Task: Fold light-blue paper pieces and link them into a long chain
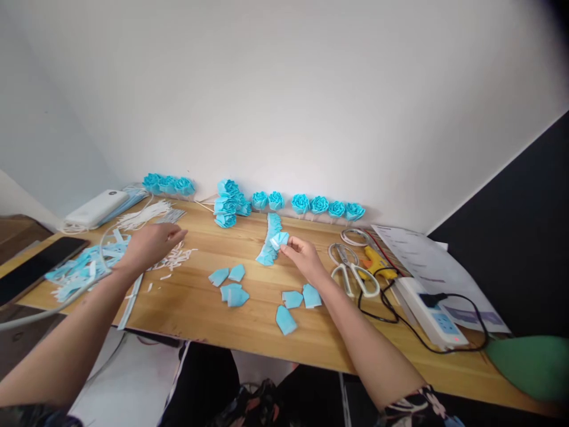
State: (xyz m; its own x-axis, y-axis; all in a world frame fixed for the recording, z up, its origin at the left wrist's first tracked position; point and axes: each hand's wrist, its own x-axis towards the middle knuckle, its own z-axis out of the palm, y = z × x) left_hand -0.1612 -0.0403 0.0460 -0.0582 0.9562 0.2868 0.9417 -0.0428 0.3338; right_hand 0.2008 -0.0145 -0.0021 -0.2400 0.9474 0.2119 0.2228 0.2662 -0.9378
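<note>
Right hand pinching small light-blue fabric-like piece, left hand half-curled, its grip unclear, near thin white scraps.

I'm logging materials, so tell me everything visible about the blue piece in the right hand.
The blue piece is small, light blue with a whitish band, and looks like thin paper or fabric. The right hand pinches it, thumb against fingers, at the overlapping row of blue pieces; whether it touches them is unclear.
</note>
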